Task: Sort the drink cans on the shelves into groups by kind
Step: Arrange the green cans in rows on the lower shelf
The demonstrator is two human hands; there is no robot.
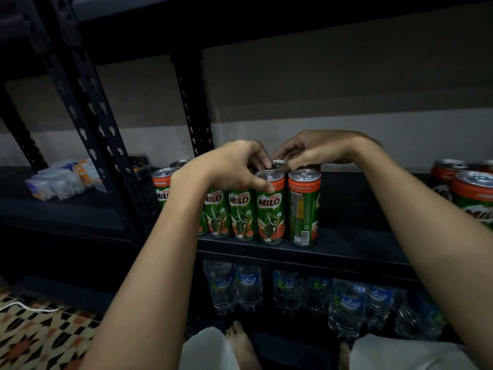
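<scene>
Left hand (229, 166): your curled fingers grip a front can (270, 206).
Right hand (314, 150): fingertips pinch a rear can (278, 164).
Shelf (346, 236): bare dark room rightward.

Water bottles (346, 305) on lower shelf, plastic packets (60, 180) left, white cable (24, 307) on patterned floor (40, 335)

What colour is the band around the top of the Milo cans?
Orange-red, above a green body; clearest on the front-row Milo cans in the head view.
</scene>
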